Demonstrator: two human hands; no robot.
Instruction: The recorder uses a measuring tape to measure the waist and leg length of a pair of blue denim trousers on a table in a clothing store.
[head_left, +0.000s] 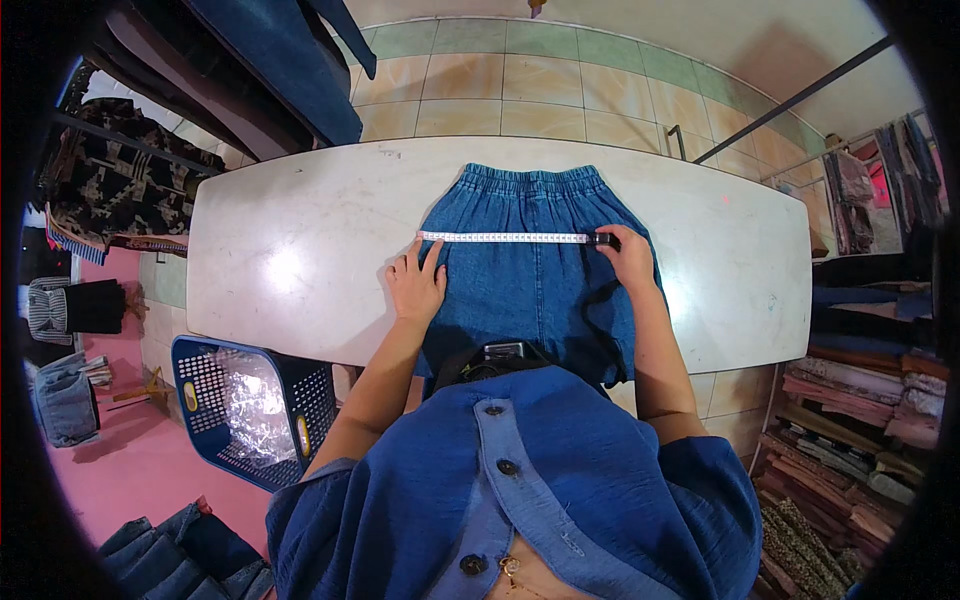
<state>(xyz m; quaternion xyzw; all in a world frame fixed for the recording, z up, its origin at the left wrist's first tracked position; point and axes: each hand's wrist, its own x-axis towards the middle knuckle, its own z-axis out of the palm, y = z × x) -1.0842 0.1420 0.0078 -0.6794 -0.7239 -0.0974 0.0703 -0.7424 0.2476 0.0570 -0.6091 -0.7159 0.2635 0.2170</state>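
Observation:
A blue denim skirt (495, 300) with a gathered elastic waistband lies on the white table (330, 202), its waistband at the far side. Across its upper part stretches a white measuring tape (502, 238). At the skirt's left edge, fingertips of my left hand (417, 285) press on the tape's end, fingers apart. My right hand (630, 255) grips the tape's small black case (604, 240) near the right side of the skirt. A dark strap or cord (594, 319) lies over the skirt below my right hand; what it belongs to, I cannot tell.
A blue plastic basket (182, 405) holding clear plastic packaging (259, 405) stands at the table's near left. Garments (255, 67) hang at the upper left. Stacked folded fabrics (847, 420) fill the right side. Folded denim (187, 555) lies at the lower left.

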